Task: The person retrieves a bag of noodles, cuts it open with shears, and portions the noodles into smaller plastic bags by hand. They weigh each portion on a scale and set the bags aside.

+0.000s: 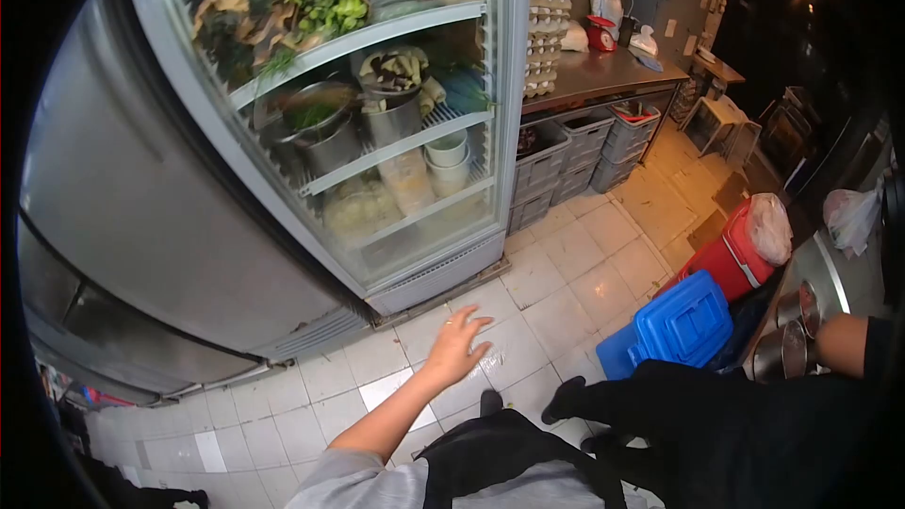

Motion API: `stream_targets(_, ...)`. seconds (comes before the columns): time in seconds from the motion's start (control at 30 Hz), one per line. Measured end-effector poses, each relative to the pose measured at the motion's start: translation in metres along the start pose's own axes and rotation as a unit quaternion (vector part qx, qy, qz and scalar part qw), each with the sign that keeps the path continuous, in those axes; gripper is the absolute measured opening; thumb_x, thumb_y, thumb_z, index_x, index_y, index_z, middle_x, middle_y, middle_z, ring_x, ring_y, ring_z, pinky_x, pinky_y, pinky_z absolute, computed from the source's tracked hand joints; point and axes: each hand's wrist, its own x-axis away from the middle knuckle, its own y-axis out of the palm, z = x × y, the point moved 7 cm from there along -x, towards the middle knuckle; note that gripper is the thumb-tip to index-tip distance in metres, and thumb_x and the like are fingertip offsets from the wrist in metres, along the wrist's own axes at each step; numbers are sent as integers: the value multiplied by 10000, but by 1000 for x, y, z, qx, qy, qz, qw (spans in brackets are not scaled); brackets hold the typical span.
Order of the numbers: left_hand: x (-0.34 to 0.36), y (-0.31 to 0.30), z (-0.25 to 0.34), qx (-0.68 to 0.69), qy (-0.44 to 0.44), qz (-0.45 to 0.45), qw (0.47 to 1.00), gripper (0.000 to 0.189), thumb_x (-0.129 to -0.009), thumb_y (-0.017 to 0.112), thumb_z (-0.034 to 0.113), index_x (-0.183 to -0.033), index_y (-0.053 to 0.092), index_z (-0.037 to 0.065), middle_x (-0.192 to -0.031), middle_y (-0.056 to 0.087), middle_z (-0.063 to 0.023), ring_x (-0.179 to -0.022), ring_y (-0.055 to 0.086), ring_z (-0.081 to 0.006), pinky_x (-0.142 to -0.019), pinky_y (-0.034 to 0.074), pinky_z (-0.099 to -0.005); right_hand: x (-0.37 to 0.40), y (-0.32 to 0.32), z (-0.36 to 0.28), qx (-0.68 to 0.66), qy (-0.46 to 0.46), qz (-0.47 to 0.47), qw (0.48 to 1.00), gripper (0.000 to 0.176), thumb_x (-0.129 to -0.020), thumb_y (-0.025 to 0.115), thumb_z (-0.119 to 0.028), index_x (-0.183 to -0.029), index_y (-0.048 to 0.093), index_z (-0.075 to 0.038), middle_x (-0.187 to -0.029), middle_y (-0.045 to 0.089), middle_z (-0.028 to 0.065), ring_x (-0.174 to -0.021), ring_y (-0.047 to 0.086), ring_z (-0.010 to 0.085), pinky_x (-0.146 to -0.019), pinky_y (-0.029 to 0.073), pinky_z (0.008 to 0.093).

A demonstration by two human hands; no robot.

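My left hand (458, 349) is held out in the air over the tiled floor, its fingers apart and nothing in them. A ring shows on one finger. Nearest to it stands a glass-door fridge (385, 300), and the hand does not touch it. Behind the glass, a metal pot (332, 143) and a tall metal container (394, 121) of cut vegetables share a shelf. Leafy greens (330, 8) fill the shelf above. White tubs (449, 162) stand lower down. My right hand is out of the picture.
A large steel fridge (179, 188) stands at left. Grey crates (539, 165) sit under a steel counter (603, 73) with egg trays (545, 42). A blue lidded bin (683, 319) and a red bin (721, 259) stand at right. Close by is a person in black (716, 434).
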Motion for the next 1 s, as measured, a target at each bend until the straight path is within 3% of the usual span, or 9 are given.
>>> stream_targets(0.2, -112, 31, -6, -30, 74, -12, 997, 462, -733, 681, 193, -1154, 511, 105, -1267, 418, -171, -1165, 404, -362, -966, 350, -419, -3, 6, 95, -36, 127, -17, 991, 295, -762, 544, -296, -869, 634, -36, -856, 631, 154, -819, 603, 327, -688, 472, 430)
stream_targets(0.43, -212, 39, -64, -143, -49, -81, 985, 544, -700, 706, 215, -1184, 489, 98, -1288, 397, -208, -1177, 397, -365, -971, 340, -450, -29, -37, 138, -88, 157, -40, 983, 292, -752, 555, -286, -880, 633, -35, -868, 634, 146, -824, 605, 323, -684, 476, 427)
stream_targets(0.6, -276, 65, -87, -168, -84, -113, 976, 560, -704, 698, 219, -1199, 470, 86, -1279, 401, -215, -1175, 398, -365, -970, 339, -452, -137, -128, 114, 263, -78, -122, 954, 291, -745, 563, -279, -888, 631, -35, -876, 636, 140, -827, 607, 320, -681, 479, 425)
stream_targets(0.63, -290, 75, -92, -169, -84, -126, 974, 562, -705, 698, 221, -1200, 468, 85, -1278, 402, -213, -1172, 399, -365, -968, 340, -451, -158, -180, 111, 143, -10, -32, 989, 260, -740, 579, -252, -875, 624, -34, -853, 628, 140, -797, 602, 305, -672, 477, 407)
stream_targets(0.67, -304, 85, -98, -169, -85, -138, 972, 564, -705, 698, 222, -1200, 466, 84, -1277, 402, -212, -1169, 401, -365, -967, 342, -449, -172, -233, 116, -202, 107, 87, 970, 231, -735, 595, -225, -862, 616, -33, -830, 620, 140, -768, 598, 289, -663, 475, 389)
stream_targets(0.73, -351, 105, -109, -160, -76, -135, 975, 566, -703, 700, 219, -1200, 465, 83, -1271, 407, -207, -1159, 407, -367, -962, 346, -445, -202, -310, 106, -441, 137, 195, 865, 182, -724, 628, -170, -837, 600, -31, -784, 604, 141, -710, 589, 257, -645, 470, 354)
stream_targets(0.83, -423, 124, -123, -143, -72, -135, 978, 571, -693, 706, 203, -1197, 467, 82, -1253, 420, -198, -1134, 421, -372, -952, 354, -436, -255, -387, 110, -312, 83, 284, 903, 199, -765, 626, -196, -869, 604, -28, -776, 611, 130, -702, 592, 221, -628, 472, 332)
stream_targets(0.87, -458, 131, -121, -141, -82, -142, 976, 575, -688, 707, 195, -1197, 466, 81, -1245, 425, -194, -1126, 427, -373, -949, 357, -432, -291, -379, 141, -298, -183, 348, 870, 257, -779, 629, -227, -928, 608, -18, -791, 626, 148, -677, 600, 221, -601, 478, 342)
stream_targets(1.0, -601, 182, -93, -47, 16, -99, 994, 580, -695, 686, 161, -1216, 449, 65, -1229, 446, -189, -1117, 438, -364, -948, 363, -411, -279, -433, 131, -259, 101, 124, 952, 257, -772, 626, -215, -944, 608, -24, -790, 630, 150, -712, 605, 224, -637, 483, 350)
